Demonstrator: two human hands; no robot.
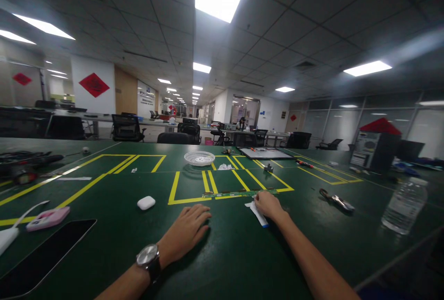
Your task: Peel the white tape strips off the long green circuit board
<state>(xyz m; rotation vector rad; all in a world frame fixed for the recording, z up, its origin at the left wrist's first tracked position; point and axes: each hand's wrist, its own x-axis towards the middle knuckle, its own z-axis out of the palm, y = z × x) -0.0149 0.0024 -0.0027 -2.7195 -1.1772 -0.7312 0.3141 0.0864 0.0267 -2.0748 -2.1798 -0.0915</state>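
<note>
My left hand (189,227) lies palm down over the green table, its fingers stretched out and nothing in them. My right hand (268,204) is closed, fingers curled down at the upper end of a white flat ribbon cable (258,216) with a blue tip. The fingertips are hidden, so the exact grip does not show. Just beyond the right hand, a long thin green circuit board strip (229,194) lies along the yellow tape. A white earbud case (146,203) sits left of my left hand.
A white plastic basket (199,158), crumpled white paper (225,167) and a small dark metal part (268,168) lie farther back. At right are a clear bottle (405,206) and a metal tool (338,202). A black phone (48,256) and pink device (48,219) lie left.
</note>
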